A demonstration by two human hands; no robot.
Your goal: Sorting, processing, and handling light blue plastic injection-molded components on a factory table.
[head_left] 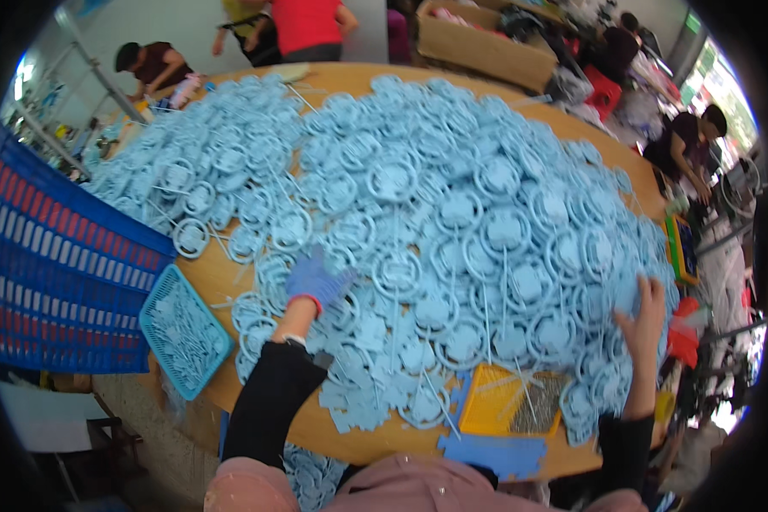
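Observation:
Heaps of light blue plastic ring-shaped pieces with thin sticks (pixel 503 230) cover most of the round wooden table (pixel 363 448). My left hand (pixel 316 280), in a lavender glove with a red cuff, reaches over the pile left of the middle. Its fingers are spread above the pieces, and nothing shows in them. At the right edge of the heap is my bare right hand (pixel 646 317), its thumb apart from its stretched fingers. Light blue plastic shows between them; a firm hold on it is not visible.
A yellow tray (pixel 480 421) with small metal parts stands on a blue foam mat (pixel 495 454) before me. At left are a turquoise basket (pixel 224 340) of small blue pieces and a large blue crate (pixel 60 282). Other people work around; a cardboard box (pixel 486 55) stands behind.

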